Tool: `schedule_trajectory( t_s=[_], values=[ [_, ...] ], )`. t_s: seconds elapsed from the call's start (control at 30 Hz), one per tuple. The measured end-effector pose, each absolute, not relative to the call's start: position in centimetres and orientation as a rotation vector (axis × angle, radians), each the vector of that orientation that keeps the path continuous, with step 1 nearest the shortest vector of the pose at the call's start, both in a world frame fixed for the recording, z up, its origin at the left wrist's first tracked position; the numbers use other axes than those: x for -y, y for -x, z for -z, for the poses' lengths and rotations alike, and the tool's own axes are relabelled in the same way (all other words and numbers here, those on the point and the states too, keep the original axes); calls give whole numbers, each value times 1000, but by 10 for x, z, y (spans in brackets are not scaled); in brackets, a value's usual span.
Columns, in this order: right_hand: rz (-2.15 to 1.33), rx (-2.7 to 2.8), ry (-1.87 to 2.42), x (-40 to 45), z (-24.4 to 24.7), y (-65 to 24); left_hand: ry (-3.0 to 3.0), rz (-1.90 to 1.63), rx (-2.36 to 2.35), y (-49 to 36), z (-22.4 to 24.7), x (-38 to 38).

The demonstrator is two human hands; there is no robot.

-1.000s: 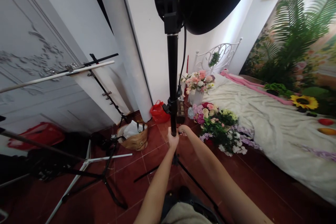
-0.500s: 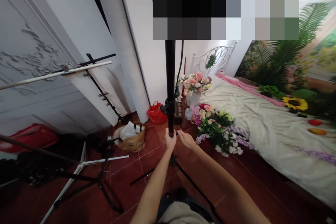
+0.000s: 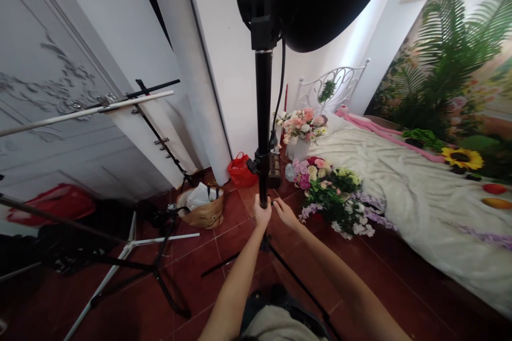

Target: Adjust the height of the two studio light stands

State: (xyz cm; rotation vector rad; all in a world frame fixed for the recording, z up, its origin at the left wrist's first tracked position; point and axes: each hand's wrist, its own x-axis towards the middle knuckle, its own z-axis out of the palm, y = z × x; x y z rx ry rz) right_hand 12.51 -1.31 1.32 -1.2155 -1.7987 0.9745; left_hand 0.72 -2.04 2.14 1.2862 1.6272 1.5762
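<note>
A black light stand (image 3: 263, 96) rises upright in front of me, with a large black lamp head (image 3: 328, 0) on top and a cable hanging beside the pole. My left hand (image 3: 262, 214) is wrapped round the pole below its upper clamp collar (image 3: 261, 163). Just right of it, my right hand (image 3: 285, 214) is closed, thumb and fingers pinching what looks like a small dark knob (image 3: 274, 202) at the side of the pole. The fingers partly hide that knob. Below my hands, the stand's black legs (image 3: 296, 277) spread over the red tiles.
To the right, a bed with a cream cover (image 3: 420, 213) has flower bouquets (image 3: 328, 186) beside it. A red bag (image 3: 242, 170) and a wicker basket (image 3: 206, 213) sit on the floor ahead. More stands (image 3: 156, 266) crowd the left, with a white pole (image 3: 84, 113) across them.
The view has shifted slightly, so the stand and surroundings appear a little further right. Both hands keep their places on the stand. The lamp head, covered by blocks earlier, now shows.
</note>
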Motion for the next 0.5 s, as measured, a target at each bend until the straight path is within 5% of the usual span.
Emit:
schedule_trajectory(
  t_s=[0.5],
  values=[
    [-1566, 856, 1450, -7, -27, -96, -1267, -1530, -1612, -6, -26, 25]
  ],
)
